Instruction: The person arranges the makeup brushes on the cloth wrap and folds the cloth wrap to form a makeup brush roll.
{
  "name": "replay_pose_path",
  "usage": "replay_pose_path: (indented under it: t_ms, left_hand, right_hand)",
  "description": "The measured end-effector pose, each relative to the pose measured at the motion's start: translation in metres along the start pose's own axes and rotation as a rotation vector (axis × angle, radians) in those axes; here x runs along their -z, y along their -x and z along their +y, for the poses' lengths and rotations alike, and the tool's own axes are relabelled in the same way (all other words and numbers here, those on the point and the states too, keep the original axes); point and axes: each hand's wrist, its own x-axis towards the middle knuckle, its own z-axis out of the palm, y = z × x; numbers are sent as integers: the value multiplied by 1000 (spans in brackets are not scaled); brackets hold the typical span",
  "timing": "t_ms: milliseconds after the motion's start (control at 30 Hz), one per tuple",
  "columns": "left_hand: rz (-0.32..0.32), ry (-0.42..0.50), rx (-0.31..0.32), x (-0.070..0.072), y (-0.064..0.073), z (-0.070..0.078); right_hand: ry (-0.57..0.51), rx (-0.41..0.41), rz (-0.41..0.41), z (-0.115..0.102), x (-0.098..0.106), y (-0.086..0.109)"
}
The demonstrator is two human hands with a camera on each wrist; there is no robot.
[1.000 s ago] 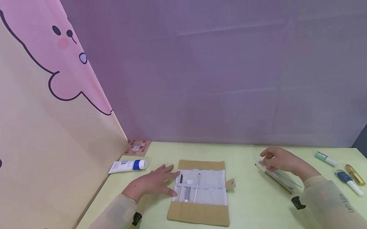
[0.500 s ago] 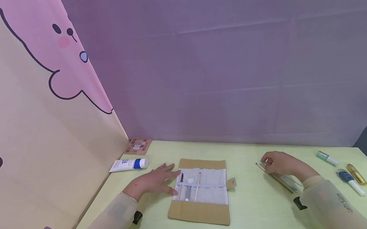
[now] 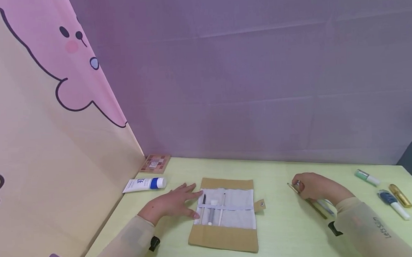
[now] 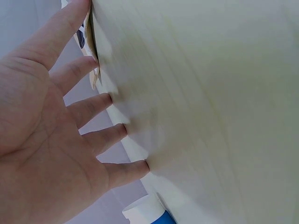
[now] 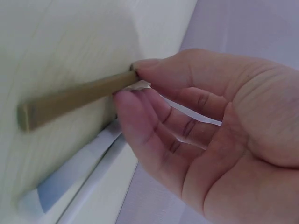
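An unfolded tan fabric roll-up pouch [image 3: 222, 239] lies mid-table, its white lining and elastic strap holding several slim cosmetic sticks [image 3: 211, 214]. My left hand [image 3: 171, 203] is spread at the pouch's left edge, thumb and index finger on its border. In the left wrist view the other fingertips touch the tabletop. Over on the right, my right hand [image 3: 313, 187] pinches a slim gold pencil [image 5: 79, 100] between thumb and finger. Its dark tip sticks out past the fingers in the head view. Beside it lie a grey-and-white stick [image 5: 65, 182] and a thin white stick [image 5: 88, 191].
A white-and-blue squeeze tube [image 3: 144, 184] and a checkered palette [image 3: 155, 164] lie at the back left. On the far right are a green-and-white bottle [image 3: 367, 177], a dark blue nail polish bottle [image 3: 393, 204] and a gold tube [image 3: 400, 195]. A purple backdrop stands behind.
My right hand has come down from above the sticks and now pinches the gold pencil, whose rear end has shifted slightly. The left hand and pouch have stayed in place.
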Motion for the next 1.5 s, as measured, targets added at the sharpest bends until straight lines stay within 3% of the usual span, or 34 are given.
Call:
replay_pose_path:
  t_ms: [367,867,1200,1500]
  left_hand:
    - [-4,-5,1,0,-1,0]
    - [-4,5,-2,0,-1,0]
    - [-8,0,2,2,0,1]
    - [-17,23,13,2,0,1]
  right_hand:
    - [26,-6,1,-1,-1,0]
    - [156,37,25,-9,-9,-1]
    - [178,111,35,-5,-8,-3]
    - [136,126,31,-1,-8,-6]
